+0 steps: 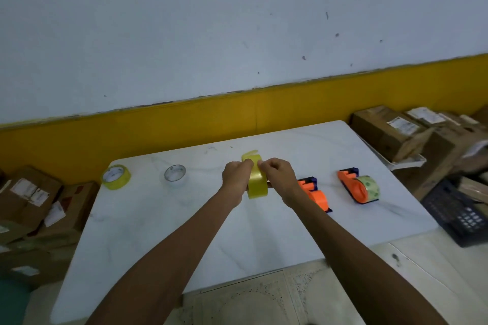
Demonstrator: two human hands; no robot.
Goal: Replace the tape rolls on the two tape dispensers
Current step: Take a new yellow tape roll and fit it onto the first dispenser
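Note:
Above the middle of the white table (158, 232) I hold a yellow tape roll (257, 185) on edge. My left hand (236, 179) grips its left side and my right hand (278, 178) pinches its top, where a loose tape end (249, 155) sticks up. Just right of my right wrist lies an orange dispenser (315, 192) with no roll visible on it, partly hidden by my arm. Farther right stands a second orange dispenser (353, 186) carrying a clear greenish roll (369, 187). At the far left lie another yellow roll (116, 177) and a clear roll (175, 174).
Cardboard boxes are stacked left of the table (34, 208) and at the back right (390, 132). A dark plastic crate (459, 214) sits off the table's right edge. A wall with a yellow band (184, 124) runs behind the table.

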